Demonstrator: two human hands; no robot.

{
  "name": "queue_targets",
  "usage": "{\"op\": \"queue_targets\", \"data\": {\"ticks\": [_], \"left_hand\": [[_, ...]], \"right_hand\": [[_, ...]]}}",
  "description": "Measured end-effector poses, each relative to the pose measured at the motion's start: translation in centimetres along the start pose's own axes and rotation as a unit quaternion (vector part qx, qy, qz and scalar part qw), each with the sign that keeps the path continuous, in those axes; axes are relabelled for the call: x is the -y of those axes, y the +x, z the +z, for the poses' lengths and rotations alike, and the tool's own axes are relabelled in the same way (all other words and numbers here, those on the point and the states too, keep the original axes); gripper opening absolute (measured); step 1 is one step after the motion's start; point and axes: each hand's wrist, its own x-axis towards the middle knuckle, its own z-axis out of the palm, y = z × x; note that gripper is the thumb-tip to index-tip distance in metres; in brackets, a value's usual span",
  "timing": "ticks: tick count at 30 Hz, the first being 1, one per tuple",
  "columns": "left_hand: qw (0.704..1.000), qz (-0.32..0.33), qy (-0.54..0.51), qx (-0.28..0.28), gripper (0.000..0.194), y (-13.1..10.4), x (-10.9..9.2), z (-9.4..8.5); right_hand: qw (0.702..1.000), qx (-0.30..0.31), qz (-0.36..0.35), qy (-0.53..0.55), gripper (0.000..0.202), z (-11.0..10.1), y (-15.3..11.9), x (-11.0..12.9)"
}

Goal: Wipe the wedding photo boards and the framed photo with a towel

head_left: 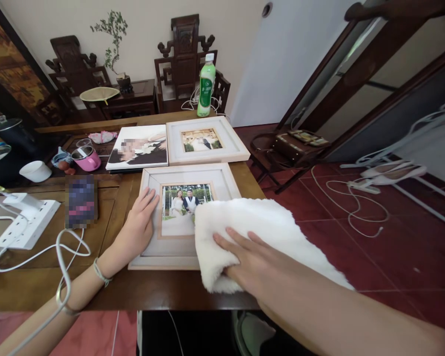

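Observation:
A light wooden picture frame (170, 260) with a wedding photo lies flat near the table's front edge. My left hand (142, 225) rests on its left side, fingers apart, holding nothing. On the frame's right part lies a fluffy white cloth (277, 222), which also hangs over the table's right side. My right hand (244, 254) presses on this cloth with spread fingers, the thumb partly tucked at its folded edge. Behind are a second light frame (229, 141) and a photo panel (133, 136), side by side.
A green bottle (206, 89) stands at the table's back edge. To the left are a pink mug (87, 158), a white cup (36, 171), a phone (81, 201), a power strip (29, 225) and loose white cables. Dark wooden chairs stand beyond.

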Motion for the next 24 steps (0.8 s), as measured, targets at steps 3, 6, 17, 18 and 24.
{"op": "queue_targets", "data": {"ticks": [3,6,17,18,24], "left_hand": [[1.0,0.007,-0.002,0.004,0.06,0.0,0.0,-0.1],[1.0,0.012,-0.004,0.01,0.061,0.0,-0.1,-0.3],[1.0,-0.012,0.009,0.018,0.057,0.2,-0.2,-0.4],[1.0,-0.011,0.007,0.016,0.057,0.2,-0.3,-0.3],[1.0,-0.015,-0.007,0.005,0.057,0.2,-0.3,-0.2]], "right_hand": [[0.999,0.046,0.017,0.003,0.039,-1.9,1.9,-1.7],[0.997,0.03,0.057,-0.031,0.054,-2.8,4.2,-4.1],[0.989,0.022,0.085,-0.123,0.047,-3.3,6.1,-5.8],[0.989,0.042,0.084,-0.111,0.045,-3.6,5.5,-5.0],[0.997,0.057,0.042,-0.03,0.022,-1.0,1.1,-1.1]]}}
